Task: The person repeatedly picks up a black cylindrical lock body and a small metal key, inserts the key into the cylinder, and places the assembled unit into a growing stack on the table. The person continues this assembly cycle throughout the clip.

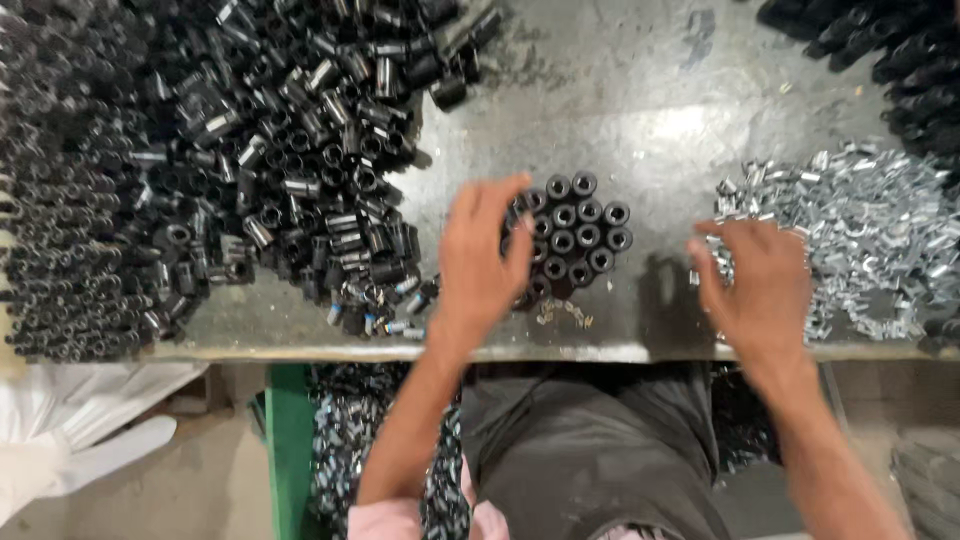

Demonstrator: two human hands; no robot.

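Your left hand (482, 255) is spread flat against the cluster (578, 232) of upright black tubes, hollow ends up, mid-table (640, 110). Right hand (755, 280) has loosely spread fingers resting on the silver clips (860, 230); can't tell if it's pinching any.

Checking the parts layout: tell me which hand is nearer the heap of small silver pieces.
Right. The right hand rests at the left edge of the silver heap; the left hand is farther away, against the upright cluster of black tubes.

Black tubes (575, 235), silvery clips (865, 225), grey table (640, 110), green bin (290, 440)
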